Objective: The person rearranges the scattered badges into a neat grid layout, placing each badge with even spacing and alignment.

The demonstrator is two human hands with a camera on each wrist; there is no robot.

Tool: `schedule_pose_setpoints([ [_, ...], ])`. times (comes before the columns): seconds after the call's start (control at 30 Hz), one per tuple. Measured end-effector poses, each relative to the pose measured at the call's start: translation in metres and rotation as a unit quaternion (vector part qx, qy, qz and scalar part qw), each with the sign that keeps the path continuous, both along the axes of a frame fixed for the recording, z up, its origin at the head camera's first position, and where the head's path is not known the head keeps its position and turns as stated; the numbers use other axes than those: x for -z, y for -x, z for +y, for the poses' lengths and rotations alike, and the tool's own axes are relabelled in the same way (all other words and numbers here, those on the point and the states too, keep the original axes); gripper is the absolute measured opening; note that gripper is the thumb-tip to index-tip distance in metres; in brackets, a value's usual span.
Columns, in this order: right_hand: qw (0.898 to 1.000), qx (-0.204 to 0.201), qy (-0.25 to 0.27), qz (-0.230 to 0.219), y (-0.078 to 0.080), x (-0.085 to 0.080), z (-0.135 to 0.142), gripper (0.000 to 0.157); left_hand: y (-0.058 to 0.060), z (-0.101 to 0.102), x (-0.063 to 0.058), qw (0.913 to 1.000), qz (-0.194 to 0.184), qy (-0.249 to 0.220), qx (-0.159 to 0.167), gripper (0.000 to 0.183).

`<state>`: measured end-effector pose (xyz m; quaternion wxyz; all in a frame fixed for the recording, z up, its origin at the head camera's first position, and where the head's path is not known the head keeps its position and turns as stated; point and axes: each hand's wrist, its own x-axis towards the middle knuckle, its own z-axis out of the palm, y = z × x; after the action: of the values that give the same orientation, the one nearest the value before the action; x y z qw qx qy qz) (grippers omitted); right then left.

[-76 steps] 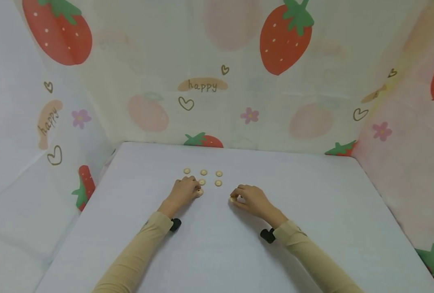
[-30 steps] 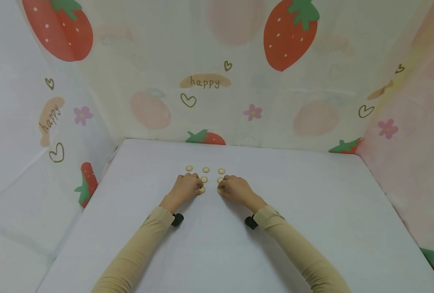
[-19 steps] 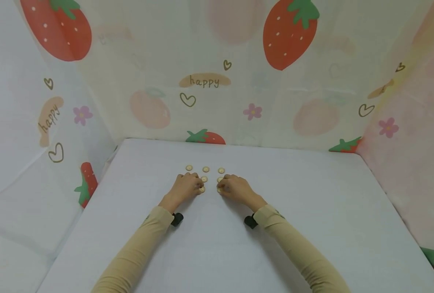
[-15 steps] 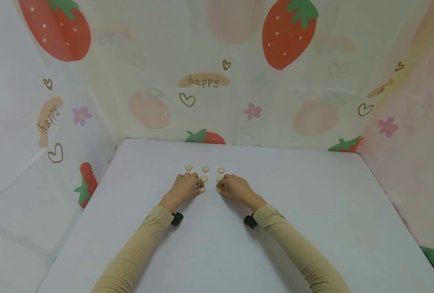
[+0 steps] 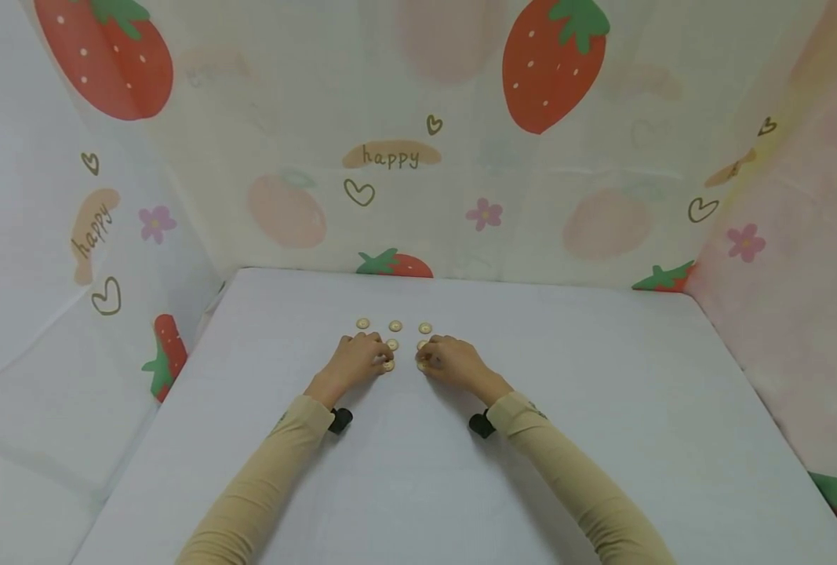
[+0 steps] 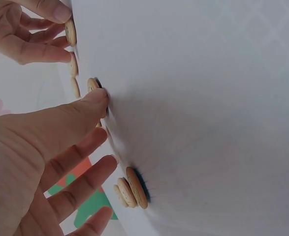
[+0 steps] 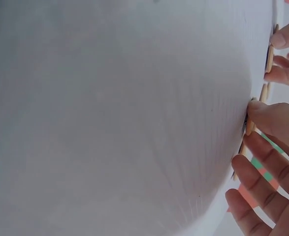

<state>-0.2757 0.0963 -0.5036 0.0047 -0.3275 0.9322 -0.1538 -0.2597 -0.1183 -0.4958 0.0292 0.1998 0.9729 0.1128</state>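
Several round, pale wooden buttons lie in rows on the white table. My left hand (image 5: pixel 358 361) pinches the front middle button (image 6: pixel 93 84) between thumb and index finger, its other fingers spread loosely. At the front right, my right hand (image 5: pixel 455 362) pinches another button (image 7: pixel 249 125) between thumb and fingertip, flat at the table surface. Behind them sit a middle button (image 5: pixel 392 344) and a partly covered right one (image 5: pixel 422 345). The back row holds a left button (image 5: pixel 363 323), a centre button (image 5: pixel 395 326) and a right button (image 5: pixel 425 328).
In the left wrist view, more buttons (image 6: pixel 136 188) lie beyond the left fingers, hidden from the head view by that hand. The white tablecloth (image 5: pixel 602 408) spreads around the hands. A strawberry-print curtain (image 5: pixel 291 118) rises behind the table's back edge.
My right hand has moved left and slightly forward, bringing its button to the front right of the rows. The left hand has stayed at its button. Over the last second, both hands barely move.
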Motion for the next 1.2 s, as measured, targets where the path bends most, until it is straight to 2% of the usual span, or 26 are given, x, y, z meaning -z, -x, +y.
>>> schedule_pose_setpoints([
  [0.43,1.0,0.006,-0.003,-0.003,-0.0008,-0.0013,-0.0004,0.018,-0.0005,0.001,-0.0048,0.9999,0.005,0.004,0.01,0.015],
  [1.2,1.0,0.003,-0.005,-0.009,-0.0031,-0.0038,0.0011,0.018,0.0017,0.0014,0.0009,0.9998,0.006,0.012,0.015,0.017],
])
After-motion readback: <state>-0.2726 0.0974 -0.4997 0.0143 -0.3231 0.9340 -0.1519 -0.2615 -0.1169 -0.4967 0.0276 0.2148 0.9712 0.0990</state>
